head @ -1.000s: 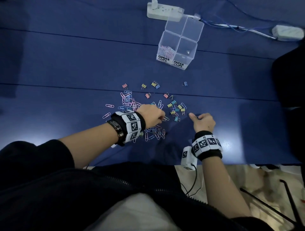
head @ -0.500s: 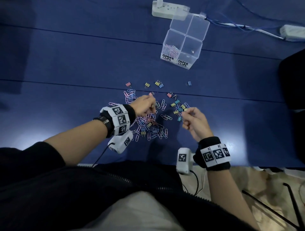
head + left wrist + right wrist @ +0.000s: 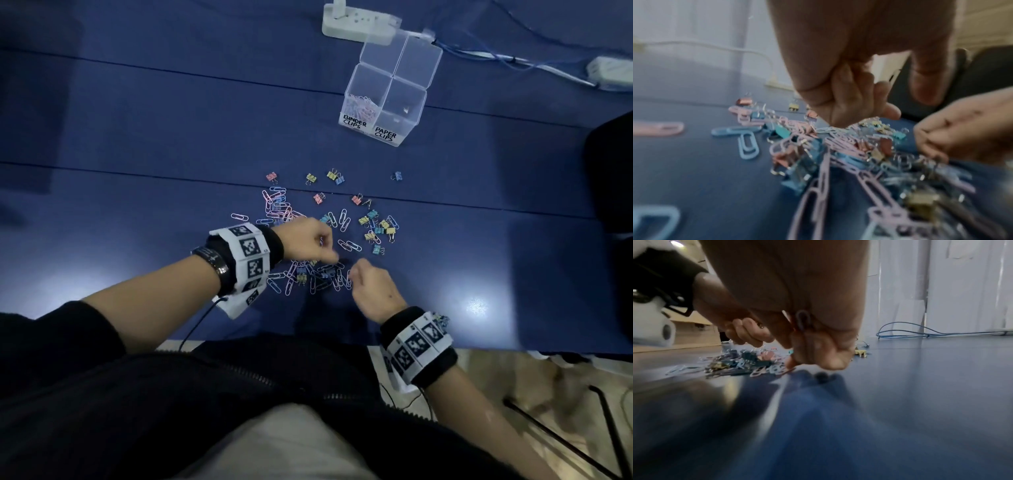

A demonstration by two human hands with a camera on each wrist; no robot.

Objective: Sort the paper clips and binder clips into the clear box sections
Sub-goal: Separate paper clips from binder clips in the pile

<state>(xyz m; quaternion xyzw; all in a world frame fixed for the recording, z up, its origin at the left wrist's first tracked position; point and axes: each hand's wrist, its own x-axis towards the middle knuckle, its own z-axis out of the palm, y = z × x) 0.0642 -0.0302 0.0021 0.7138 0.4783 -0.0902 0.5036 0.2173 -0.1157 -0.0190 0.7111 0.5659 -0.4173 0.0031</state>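
Down at the near edge of the blue table (image 3: 137,212) your two hands are working the same tangled heap of clips (image 3: 318,274). Your left hand (image 3: 308,240) has its fingers curled down into the heap; I can't tell whether it has actually got hold of anything. Your right hand (image 3: 373,284) is curled too, and the right wrist view shows a paper clip (image 3: 803,320) tucked against the palm, so it's holding at least that one.

Handling-wise, I'd expect everything here to be very light. The paper clips are thin, flat and slick, so they'll likely need a fingernail under one end or a slide off the pile, and they hook into each other, so expect chains. The binder clips (image 3: 376,228) are chunkier and stiff; pinch the coloured body rather than the floppy wire handles.

Counts: one clear box (image 3: 390,89) well beyond the heap, four sections, two labelled. Oddly, the "binder clips" section holds a bunch of paper clips. Loose binder clips showing: roughly twenty. Paper clips: dozens, too tangled to count.
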